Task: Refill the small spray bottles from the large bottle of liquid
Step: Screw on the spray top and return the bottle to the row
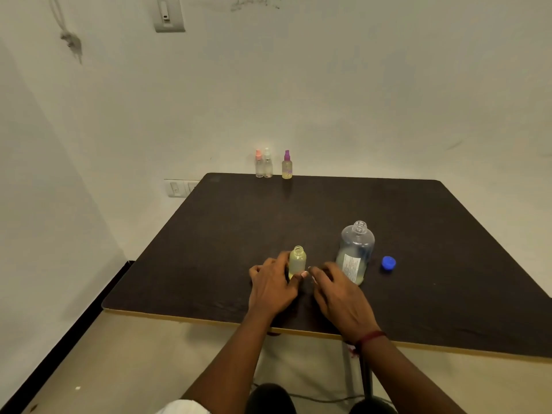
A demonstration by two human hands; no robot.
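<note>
Left hand (273,283) wrapped round small open bottle (297,261), which stands upright on table (209,234) near the front edge. It is mostly full of yellowish liquid, no sprayer on. Right hand (339,289) just beside, fingers curled low; cannot tell if it holds anything. Large bottle (355,249) uncapped, little left; blue cap (388,262) beside it. Far edge: purple-topped bottle (287,165) looks filled; pink-topped bottle (259,165) and white-topped bottle (268,164) look empty, likely still to do.

Dark table (268,222) with pale edge, white wall (358,85), grey switch plate (168,14) high up, low sockets (179,188), beige floor (134,354)
</note>
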